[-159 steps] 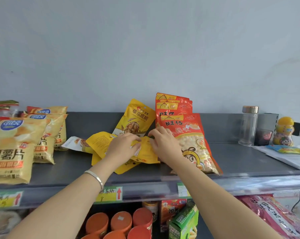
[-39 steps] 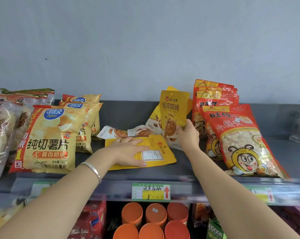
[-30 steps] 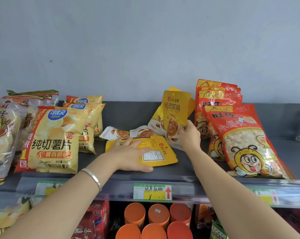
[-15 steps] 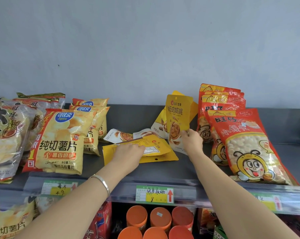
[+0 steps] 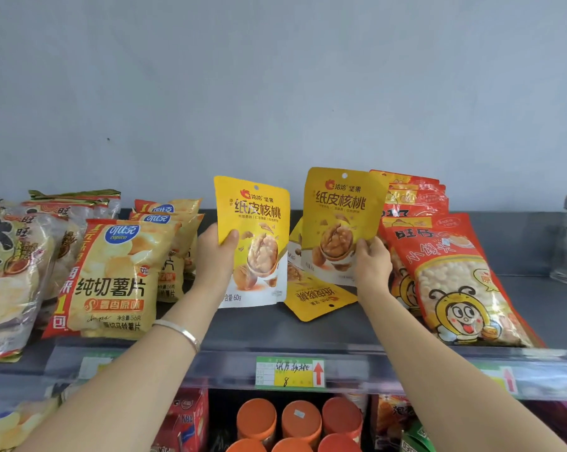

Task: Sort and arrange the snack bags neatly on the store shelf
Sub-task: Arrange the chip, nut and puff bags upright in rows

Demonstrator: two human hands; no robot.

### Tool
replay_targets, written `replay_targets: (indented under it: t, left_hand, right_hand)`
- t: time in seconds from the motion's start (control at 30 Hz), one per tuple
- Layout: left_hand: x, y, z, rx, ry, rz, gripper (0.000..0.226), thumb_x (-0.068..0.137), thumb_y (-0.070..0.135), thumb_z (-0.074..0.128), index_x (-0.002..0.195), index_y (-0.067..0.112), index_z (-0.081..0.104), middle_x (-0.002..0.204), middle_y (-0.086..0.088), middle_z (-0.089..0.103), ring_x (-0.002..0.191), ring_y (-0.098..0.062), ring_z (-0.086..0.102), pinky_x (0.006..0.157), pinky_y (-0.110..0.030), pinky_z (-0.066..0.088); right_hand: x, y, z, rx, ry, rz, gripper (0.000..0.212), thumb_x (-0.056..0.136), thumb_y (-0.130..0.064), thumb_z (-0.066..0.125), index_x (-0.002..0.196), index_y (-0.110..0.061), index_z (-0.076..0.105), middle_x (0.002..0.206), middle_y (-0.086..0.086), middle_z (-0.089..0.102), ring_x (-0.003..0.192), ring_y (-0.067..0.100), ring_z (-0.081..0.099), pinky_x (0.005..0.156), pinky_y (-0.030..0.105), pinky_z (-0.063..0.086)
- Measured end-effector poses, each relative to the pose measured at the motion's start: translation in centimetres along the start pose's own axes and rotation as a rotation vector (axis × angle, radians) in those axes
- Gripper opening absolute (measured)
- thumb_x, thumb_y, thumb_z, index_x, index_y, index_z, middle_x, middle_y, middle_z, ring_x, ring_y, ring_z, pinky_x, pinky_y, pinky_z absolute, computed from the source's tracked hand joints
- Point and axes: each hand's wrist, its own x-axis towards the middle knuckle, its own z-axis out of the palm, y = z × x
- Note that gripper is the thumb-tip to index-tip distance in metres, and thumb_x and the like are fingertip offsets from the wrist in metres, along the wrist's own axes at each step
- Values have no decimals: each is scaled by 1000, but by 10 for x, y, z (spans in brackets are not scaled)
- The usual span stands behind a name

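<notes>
We held two yellow foil walnut pouches upright above grey metal shelf [image 5: 308, 334]: left hand [image 5: 215, 256] clamped on left pouch [image 5: 254, 243], right hand [image 5: 371, 265] pinching right pouch [image 5: 340, 223]. Risk we judged: thin pouches toppling once released, or landing on upside-down yellow pouch [image 5: 318, 296] lying flat between them.

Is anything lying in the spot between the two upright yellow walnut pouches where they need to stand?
Yes. A third yellow walnut pouch lies flat and upside down on the grey shelf, between the pouch in the left hand and the pouch in the right hand. More pouches lean behind it.
</notes>
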Motion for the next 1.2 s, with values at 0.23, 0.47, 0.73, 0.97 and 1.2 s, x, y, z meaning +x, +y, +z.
replay_targets:
  t: [0.23, 0.47, 0.73, 0.97, 1.2]
  left_hand:
    - [2, -28, -5, 4, 5, -110, 11, 96, 11, 48, 99, 18, 56, 102, -7, 63, 93, -26, 57, 82, -38, 45]
    - [1, -37, -23, -189, 19, -231, 19, 99, 26, 44, 108, 19, 58, 104, -4, 64, 92, -20, 59, 75, -34, 47]
    - [-13, -31, -29, -458, 81, -332, 61, 84, 71, 39, 131, 33, 43, 123, 4, 58, 113, -18, 57, 90, -44, 49]
    - [-32, -28, -25, -177, 159, -11, 63, 81, 72, 29, 136, 43, 33, 146, 11, 34, 135, -9, 31, 113, -46, 28]
    - [-26, -49, -26, 31, 128, 38, 69, 87, 59, 30, 148, 27, 20, 152, 0, 30, 138, -20, 31, 111, -50, 30]
  right_hand:
    - [-11, -7, -3, 117, -58, 54, 15, 101, -22, 43, 90, -13, 48, 79, -4, 48, 75, 14, 44, 59, 26, 34]
    - [-57, -13, 37, 163, -469, 75, 33, 97, -10, 49, 67, -18, 38, 67, 3, 37, 66, 16, 37, 60, 27, 32]
    - [-68, -11, 47, 269, -729, 197, 32, 88, 13, 44, 87, -11, 64, 80, 3, 70, 76, 18, 66, 69, 33, 53]
    - [-67, -14, 52, 251, -820, 238, 32, 83, 14, 49, 106, -5, 60, 94, 13, 68, 84, 25, 65, 78, 44, 53]
    - [-70, -8, 62, 186, -777, 243, 43, 80, 5, 60, 120, -9, 52, 119, 22, 62, 108, 38, 61, 95, 56, 49]
